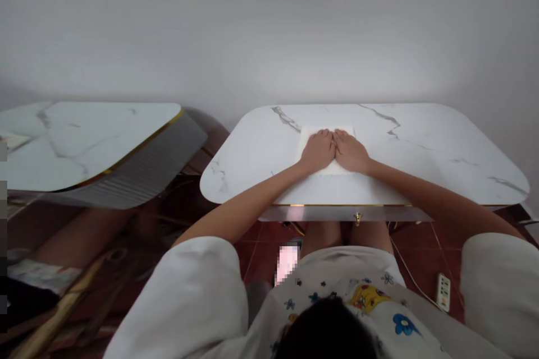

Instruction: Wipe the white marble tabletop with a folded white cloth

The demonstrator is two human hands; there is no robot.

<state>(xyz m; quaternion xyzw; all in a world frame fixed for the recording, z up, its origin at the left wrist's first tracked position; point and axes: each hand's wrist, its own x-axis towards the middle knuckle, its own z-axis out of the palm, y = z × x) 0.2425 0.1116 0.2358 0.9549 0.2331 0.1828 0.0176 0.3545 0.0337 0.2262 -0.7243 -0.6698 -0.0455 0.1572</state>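
Both of my hands rest side by side on a thin white square sheet (310,136), which could be a cloth or a tissue. The sheet lies on a white marble-patterned table (248,148), left of its middle. My left hand (319,151) presses palm down on the sheet's left part, fingers lying against it. Touching it at the thumb side, my right hand (350,151) lies palm down on the right part. Neither hand visibly grips anything. Much of the sheet is hidden under the hands.
A small gold knob (357,217) sits on the table's front. To the left stands a second marble-patterned table (105,134), with a person's legs below it. A power strip (443,291) with a white cord lies on the red tiled floor. A grey wall (269,28) rises behind.
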